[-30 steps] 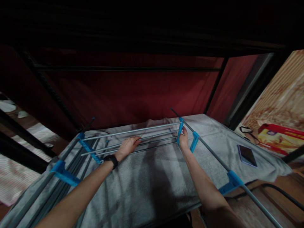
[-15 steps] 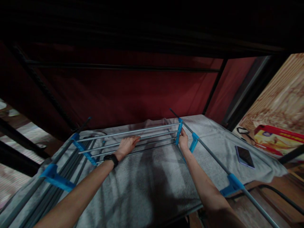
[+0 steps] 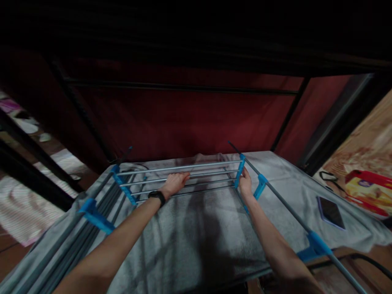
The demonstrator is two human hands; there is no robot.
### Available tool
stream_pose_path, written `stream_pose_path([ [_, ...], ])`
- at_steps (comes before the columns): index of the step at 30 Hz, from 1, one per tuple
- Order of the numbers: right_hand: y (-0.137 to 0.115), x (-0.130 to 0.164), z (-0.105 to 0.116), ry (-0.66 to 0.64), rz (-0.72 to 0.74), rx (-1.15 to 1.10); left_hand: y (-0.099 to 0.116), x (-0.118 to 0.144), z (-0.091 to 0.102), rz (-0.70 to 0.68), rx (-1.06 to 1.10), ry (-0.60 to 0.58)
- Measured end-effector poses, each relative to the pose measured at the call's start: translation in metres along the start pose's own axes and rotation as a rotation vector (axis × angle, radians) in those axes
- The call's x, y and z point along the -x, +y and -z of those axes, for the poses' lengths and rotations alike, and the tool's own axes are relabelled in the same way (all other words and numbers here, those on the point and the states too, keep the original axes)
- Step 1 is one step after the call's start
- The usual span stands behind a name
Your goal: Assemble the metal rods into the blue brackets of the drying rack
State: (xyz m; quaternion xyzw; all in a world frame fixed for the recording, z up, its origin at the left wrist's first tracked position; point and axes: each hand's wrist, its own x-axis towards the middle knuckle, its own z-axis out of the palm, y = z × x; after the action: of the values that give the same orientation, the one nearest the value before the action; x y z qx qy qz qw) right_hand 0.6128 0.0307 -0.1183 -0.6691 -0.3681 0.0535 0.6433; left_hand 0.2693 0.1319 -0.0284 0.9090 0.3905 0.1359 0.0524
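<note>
A clothes drying rack (image 3: 202, 165) of grey metal tubes and blue plastic brackets lies partly assembled on a grey blanket. My left hand (image 3: 175, 182), with a black band on its wrist, is closed around one of the thin cross rods. At the right end, my right hand (image 3: 245, 183) grips the blue bracket (image 3: 239, 173) that takes the rod ends; some of its fingers are hidden behind it. The left blue bracket (image 3: 124, 185) holds the other ends of the rods. Another blue bracket (image 3: 261, 185) sits on the right side tube, just beside my right hand.
Several loose grey tubes (image 3: 88, 234) lie along the left. A phone (image 3: 331, 212) rests on the blanket (image 3: 190, 245) at the right, near a red and yellow box (image 3: 369, 190). Black frame posts (image 3: 289, 116) and a dark red panel (image 3: 190, 122) stand behind.
The view has swung left, so the rack and both hands appear farther right. Both hands keep the same hold on the rack.
</note>
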Motion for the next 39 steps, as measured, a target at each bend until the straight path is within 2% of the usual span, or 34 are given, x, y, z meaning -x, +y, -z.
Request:
stream_pose_path([
  [3, -0.004, 0.002, 0.004, -0.037, -0.024, -0.054, 0.005, 0.007, 0.004, -0.058, -0.123, -0.051],
  [6, -0.002, 0.013, 0.000, 0.032, -0.179, -0.024, 0.007, 0.012, 0.007, -0.085, -0.184, -0.039],
  [8, -0.001, 0.029, -0.007, 0.058, -0.179, 0.016, 0.007, 0.015, 0.008, -0.086, -0.222, -0.016],
  [11, -0.008, 0.063, -0.020, 0.049, -0.026, 0.082, 0.006, 0.023, 0.007, -0.071, -0.253, 0.036],
  [16, -0.040, 0.107, -0.048, -0.182, 0.249, 0.046, 0.004, 0.045, 0.000, 0.018, -0.211, 0.233],
  [20, -0.067, 0.118, -0.069, -0.304, 0.391, 0.035, -0.001, 0.070, -0.009, 0.171, -0.184, 0.366],
  [25, -0.085, 0.129, -0.094, -0.418, 0.471, 0.054, -0.015, 0.108, -0.028, 0.448, -0.129, 0.493],
  [29, -0.090, 0.141, -0.117, -0.502, 0.523, 0.071, -0.039, 0.131, -0.049, 0.749, 0.160, 0.756],
  [32, -0.097, 0.148, -0.135, -0.558, 0.586, 0.092, -0.063, 0.137, -0.056, 0.950, 0.586, 0.967],
  [36, -0.118, 0.158, -0.160, -0.647, 0.672, 0.137, -0.084, 0.128, -0.045, 0.937, 1.249, 1.146],
  [39, -0.141, 0.166, -0.180, -0.740, 0.736, 0.200, -0.090, 0.120, -0.034, 0.952, 1.540, 1.212],
])
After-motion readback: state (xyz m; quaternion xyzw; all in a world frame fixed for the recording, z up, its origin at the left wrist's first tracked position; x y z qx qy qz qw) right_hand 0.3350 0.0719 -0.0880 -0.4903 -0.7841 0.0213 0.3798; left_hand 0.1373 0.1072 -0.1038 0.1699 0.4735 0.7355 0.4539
